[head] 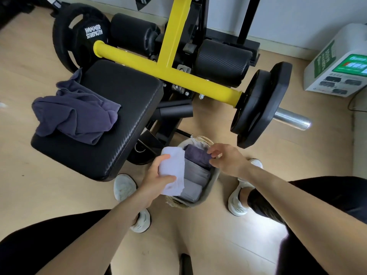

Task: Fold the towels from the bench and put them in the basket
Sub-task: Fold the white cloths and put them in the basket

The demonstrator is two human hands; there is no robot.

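My left hand (156, 176) grips a folded pale lilac towel (173, 169) upright at the left side of the woven basket (206, 197) on the floor. Inside the basket lie a folded dark purple towel (196, 155) at the far end and two folded grey towels (195, 181) nearer me. My right hand (225, 157) pinches the dark purple towel's edge at the basket's right rim. An unfolded, crumpled dark purple towel (77, 112) lies on the left part of the black padded bench (127, 104).
A yellow machine frame (168, 64) with black roller pads and weight plates (260, 104) stands behind the basket. A steel bar end (294, 120) sticks out to the right. A white and green box (337, 62) sits far right. My white shoes flank the basket.
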